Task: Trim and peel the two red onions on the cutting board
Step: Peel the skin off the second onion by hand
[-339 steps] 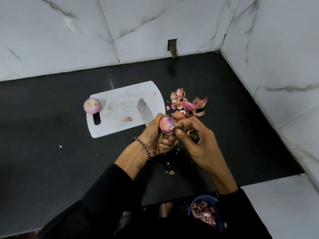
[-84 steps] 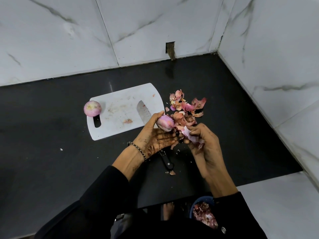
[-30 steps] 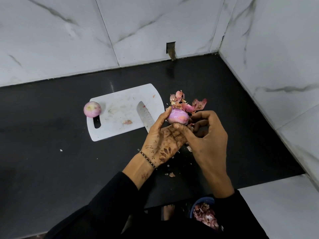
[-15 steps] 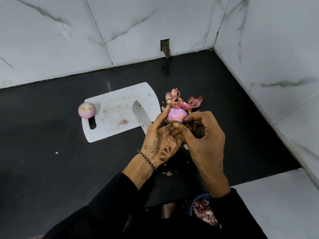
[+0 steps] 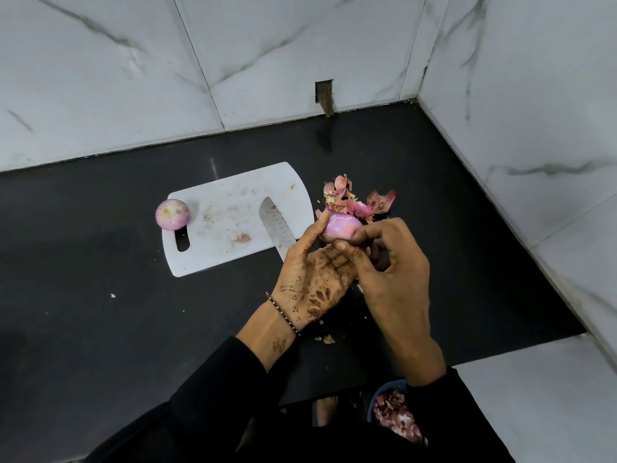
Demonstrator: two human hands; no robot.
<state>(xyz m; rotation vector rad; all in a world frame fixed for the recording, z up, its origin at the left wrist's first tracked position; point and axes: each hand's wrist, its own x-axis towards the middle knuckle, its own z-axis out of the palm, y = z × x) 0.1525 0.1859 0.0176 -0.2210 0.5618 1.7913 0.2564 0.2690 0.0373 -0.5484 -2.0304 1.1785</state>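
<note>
My left hand (image 5: 314, 275) holds a pale pink peeled onion (image 5: 340, 226) in its fingertips just right of the white cutting board (image 5: 230, 218). My right hand (image 5: 394, 279) pinches the onion's near side with thumb and forefinger. A second onion (image 5: 172, 214), trimmed and pink, sits at the board's left end above the handle slot. The knife's blade (image 5: 275, 225) lies on the board's right part; its handle is hidden under my left hand.
A heap of dry onion skins (image 5: 357, 202) lies on the black counter just beyond my hands. Small skin scraps (image 5: 329, 339) lie near my wrists. A blue bowl of peels (image 5: 394, 416) sits below the counter edge. Marble walls close the back and right.
Since 2.8 s ago my right hand dropped a strip of skin and came back to the onion. Over the last second both hands stayed on the onion with little movement.
</note>
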